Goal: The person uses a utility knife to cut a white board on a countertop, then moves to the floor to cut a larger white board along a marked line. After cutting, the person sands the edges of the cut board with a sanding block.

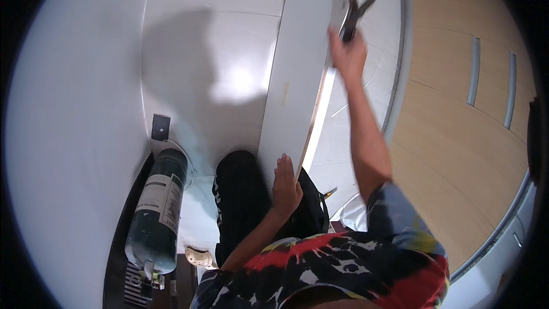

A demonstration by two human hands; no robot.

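Note:
A long white board [294,74] with a raw brown edge leans lengthwise in front of me, its near end by my legs. My left hand [285,187] lies flat on that near end, fingers stretched out together. At the far right edge of the board, my right hand [350,57] is closed round a dark hand tool [350,26] with a forked end. Motion blurs the tool, so its exact kind is hard to tell. Its upper part is close against the board's far edge.
A dark green gas cylinder [163,194] lies at the left along the white wall [80,109]. Wooden drawer fronts [440,109] with metal handles stand at the right. On the tiled floor are a yellow-handled tool [330,193], a white plastic bag [355,216] and a beige clog [198,256].

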